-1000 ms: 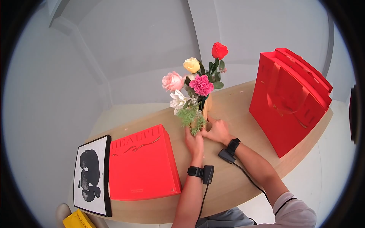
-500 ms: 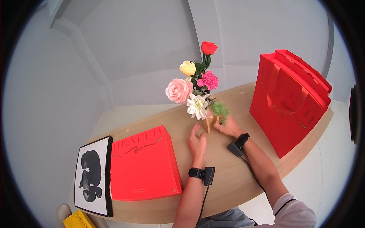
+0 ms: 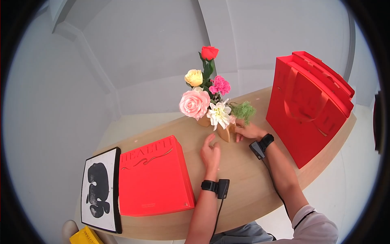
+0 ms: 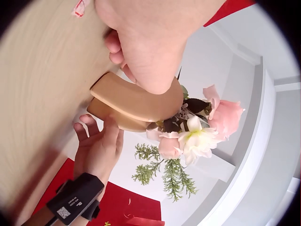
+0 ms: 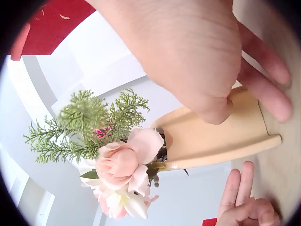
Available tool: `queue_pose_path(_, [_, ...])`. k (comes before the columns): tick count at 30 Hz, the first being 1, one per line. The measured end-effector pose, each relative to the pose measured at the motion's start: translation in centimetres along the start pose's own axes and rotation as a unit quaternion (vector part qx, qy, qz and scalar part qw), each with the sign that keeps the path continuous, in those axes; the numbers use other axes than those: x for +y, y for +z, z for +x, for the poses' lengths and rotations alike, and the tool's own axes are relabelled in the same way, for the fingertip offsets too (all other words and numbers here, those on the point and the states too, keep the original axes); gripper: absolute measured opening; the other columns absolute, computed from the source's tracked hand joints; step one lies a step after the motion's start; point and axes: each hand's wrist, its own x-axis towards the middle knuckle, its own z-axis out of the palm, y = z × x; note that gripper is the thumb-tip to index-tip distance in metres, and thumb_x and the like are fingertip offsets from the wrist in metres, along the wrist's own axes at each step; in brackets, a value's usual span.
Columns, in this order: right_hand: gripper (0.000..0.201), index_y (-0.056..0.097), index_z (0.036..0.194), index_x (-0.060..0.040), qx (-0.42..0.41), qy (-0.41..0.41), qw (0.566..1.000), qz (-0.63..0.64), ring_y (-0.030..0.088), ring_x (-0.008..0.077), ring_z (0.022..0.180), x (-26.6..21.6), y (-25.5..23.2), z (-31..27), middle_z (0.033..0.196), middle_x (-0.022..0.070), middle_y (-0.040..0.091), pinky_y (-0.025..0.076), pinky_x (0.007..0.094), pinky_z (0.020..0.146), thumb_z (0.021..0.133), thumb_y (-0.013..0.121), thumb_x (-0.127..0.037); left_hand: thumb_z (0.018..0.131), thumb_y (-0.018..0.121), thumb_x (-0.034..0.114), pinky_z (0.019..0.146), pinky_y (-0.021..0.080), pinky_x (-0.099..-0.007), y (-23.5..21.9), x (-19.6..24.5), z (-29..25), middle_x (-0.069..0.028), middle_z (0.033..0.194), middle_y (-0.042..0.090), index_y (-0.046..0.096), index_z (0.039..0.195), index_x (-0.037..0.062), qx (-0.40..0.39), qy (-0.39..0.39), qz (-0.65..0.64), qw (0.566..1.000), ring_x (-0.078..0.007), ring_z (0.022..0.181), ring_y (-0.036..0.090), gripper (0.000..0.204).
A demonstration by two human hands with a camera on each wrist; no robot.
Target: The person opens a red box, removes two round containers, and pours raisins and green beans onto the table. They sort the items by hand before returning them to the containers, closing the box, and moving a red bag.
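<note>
A light wooden vase (image 3: 224, 133) holds red, yellow, pink, magenta and white flowers and a green sprig (image 3: 243, 111). My right hand (image 3: 250, 131) is at the vase's right side; in the right wrist view its thumb rests against the wood (image 5: 207, 136) and two fingers reach out straight. Left of the vase, my left hand (image 3: 211, 155) stands apart from it in the head view, fingers loosely bent and holding nothing. The left wrist view shows the left hand (image 4: 150, 42) overlapping the curved vase (image 4: 141, 103), with the right hand (image 4: 96, 153) on the other side.
On the table's left lie a flat red box (image 3: 154, 179) and a framed black-and-white picture (image 3: 99, 189). Tall red gift bags (image 3: 308, 105) stand at the right. A yellow bag (image 3: 86, 236) shows at the lower left.
The vase and bouquet have turned: the red rose has shifted left, the green sprig right. My left hand has come away from the vase; my right hand has moved to the right.
</note>
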Motion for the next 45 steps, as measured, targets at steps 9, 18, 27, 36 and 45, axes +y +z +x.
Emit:
queue_pose_path(9, [0.084, 0.044, 0.155, -0.0045, -0.008, 0.013, 0.992, -0.126, 0.072, 0.0185, 0.083, -3.2, -0.9, -2.3, 0.122, 0.0168, 0.068, 0.060, 0.0333, 0.073, 0.089, 0.081, -0.043, 0.085, 0.062, 0.008, 0.096, 0.053, -0.0363, 0.2, -0.4, 0.1, -0.0135, 0.128, 0.075, 0.071, 0.129, 0.0039, 0.018, 0.008, -0.002, 1.000, -0.0271, 0.107, 0.073, 0.045])
queue_pose_path(18, [0.136, 0.024, 0.157, 0.0091, 0.096, 0.027, 0.950, -0.297, 0.056, 0.0470, 0.135, -1.6, 1.9, -0.4, 0.147, 0.0370, 0.052, 0.046, 0.0419, 0.114, 0.065, 0.087, -0.069, 0.087, 0.062, 0.007, 0.099, 0.053, -0.0380, 0.2, 0.3, -0.1, -0.0169, 0.127, 0.075, 0.069, 0.129, 0.0019, 0.014, -0.008, -0.028, 0.999, -0.0305, 0.114, 0.072, 0.043])
queue_pose_path(27, [0.105, 0.034, 0.148, 0.0063, 0.144, -0.134, 0.971, -0.138, 0.060, 0.0339, 0.112, 2.5, 1.0, 1.5, 0.127, 0.0217, 0.054, 0.052, 0.0426, 0.097, 0.072, 0.095, -0.031, 0.088, 0.061, 0.005, 0.074, 0.051, -0.0287, 0.1, 0.0, -0.2, -0.0114, 0.126, 0.075, 0.067, 0.131, 0.0018, 0.027, 0.005, 0.001, 1.000, -0.0121, 0.075, 0.060, 0.044])
queue_pose_path(36, [0.106, 0.033, 0.158, 0.0012, 0.107, 0.003, 0.993, -0.046, 0.060, 0.0177, 0.088, 1.6, 0.0, 1.0, 0.103, 0.0116, 0.059, 0.054, 0.0323, 0.069, 0.075, 0.094, -0.025, 0.088, 0.061, 0.005, 0.070, 0.051, -0.0288, 0.2, -0.3, -0.2, -0.0114, 0.124, 0.076, 0.067, 0.131, 0.0026, 0.030, -0.001, 0.006, 1.000, -0.0114, 0.070, 0.059, 0.044])
queue_pose_path(45, [0.104, 0.034, 0.159, -0.0010, 0.106, -0.032, 0.994, 0.015, 0.058, 0.0145, 0.084, 3.0, -0.7, 1.1, 0.108, 0.0105, 0.061, 0.053, 0.0304, 0.063, 0.078, 0.094, -0.025, 0.086, 0.062, 0.006, 0.072, 0.053, -0.0317, 0.5, -0.9, 0.0, -0.0120, 0.124, 0.075, 0.065, 0.130, 0.0015, 0.043, 0.006, -0.005, 0.999, -0.0146, 0.071, 0.062, 0.044])
